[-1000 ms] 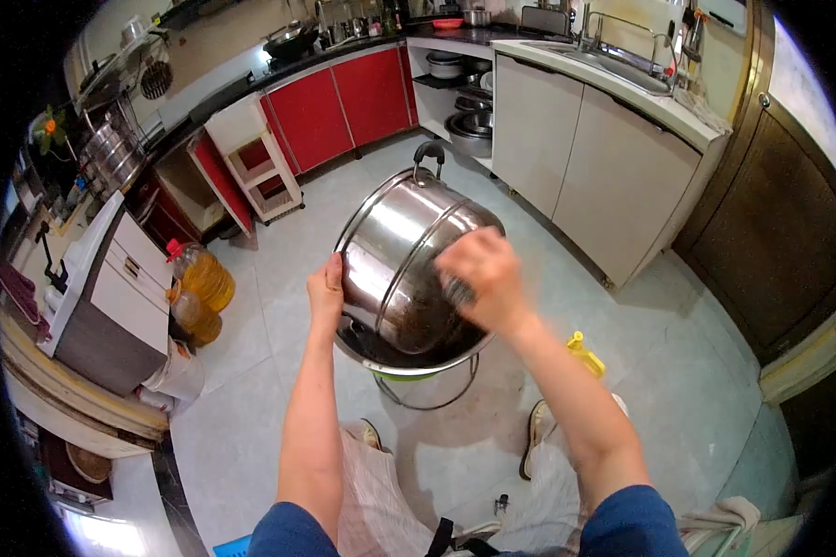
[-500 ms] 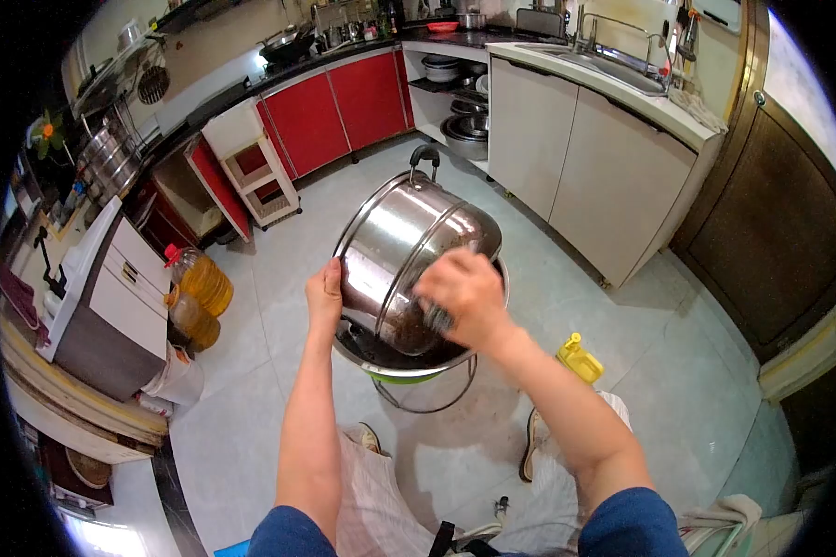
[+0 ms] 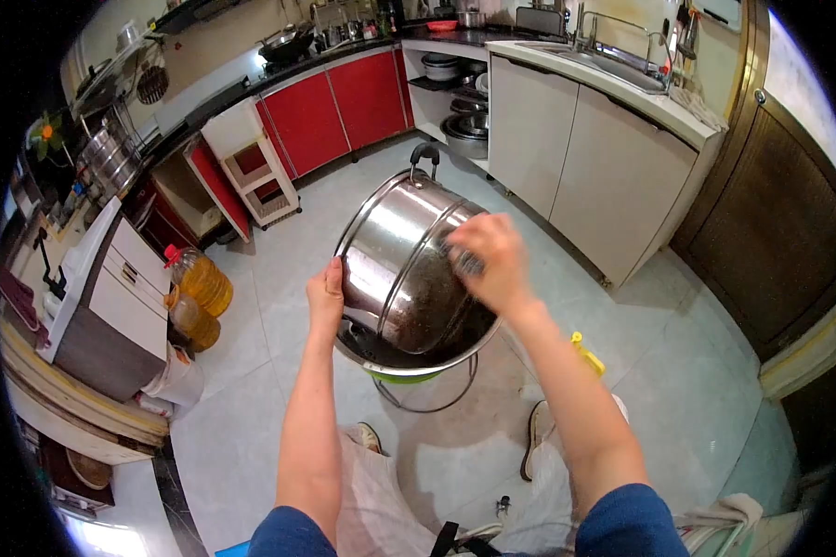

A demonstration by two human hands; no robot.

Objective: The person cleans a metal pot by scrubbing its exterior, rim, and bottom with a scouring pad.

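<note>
A large steel pot [image 3: 390, 241] lies tilted on its side inside a wide metal basin [image 3: 385, 365], its darkened bottom turned to the right. My left hand [image 3: 326, 290] grips the pot's rim at the left, thumb on the outside. Against the pot's stained bottom edge, my right hand [image 3: 492, 260] is closed around a grey metal scrubber [image 3: 467, 264]; that hand is blurred by motion. One black handle [image 3: 424, 156] sticks up at the pot's far side. Beneath the basin is a round wire stand [image 3: 437, 407].
A yellow bottle [image 3: 587, 355] stands on the floor right of the basin. Two oil jugs [image 3: 202, 282] are at the left, near a white bucket [image 3: 176, 378]. A white rack [image 3: 251, 167], red cabinets [image 3: 311, 125] and a sink cabinet [image 3: 576, 167] stand beyond; a brown door [image 3: 771, 223] is at right.
My right hand moved down and left along the pot's bottom, then back up and right with the scrubber. My left hand stays on the rim; the pot has barely moved.
</note>
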